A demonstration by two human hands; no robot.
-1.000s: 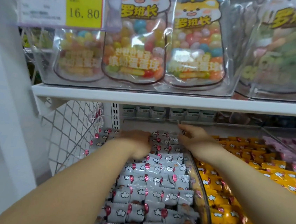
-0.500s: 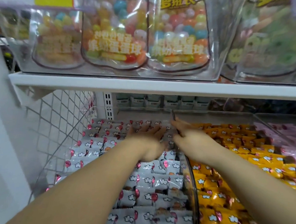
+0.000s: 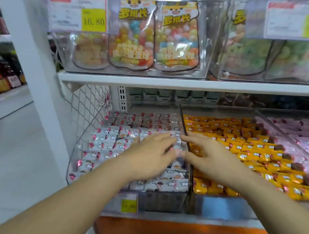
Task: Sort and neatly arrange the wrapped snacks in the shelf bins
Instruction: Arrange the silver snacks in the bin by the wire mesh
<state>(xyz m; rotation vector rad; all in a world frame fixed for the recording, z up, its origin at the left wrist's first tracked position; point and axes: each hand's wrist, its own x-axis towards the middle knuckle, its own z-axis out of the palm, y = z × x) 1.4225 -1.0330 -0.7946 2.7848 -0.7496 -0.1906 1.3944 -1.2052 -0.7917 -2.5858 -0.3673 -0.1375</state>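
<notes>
Snacks in white wrappers fill the left bin in rows. Left hand and right hand hover flat over them, fingers spread, gripping nothing I can see. Careful: a hasty sweep could flick packs over the divider into the orange ones.

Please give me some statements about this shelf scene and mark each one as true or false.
1. The left hand is over the silver-white snacks. True.
2. The orange snacks lie left of the silver-white snacks. False: they lie to the right.
3. The yellow price tag above reads 16.80. True.
4. The right hand grips that price tag. False: it is down at the divider between the two kinds of snacks, fingers stretched.
</notes>
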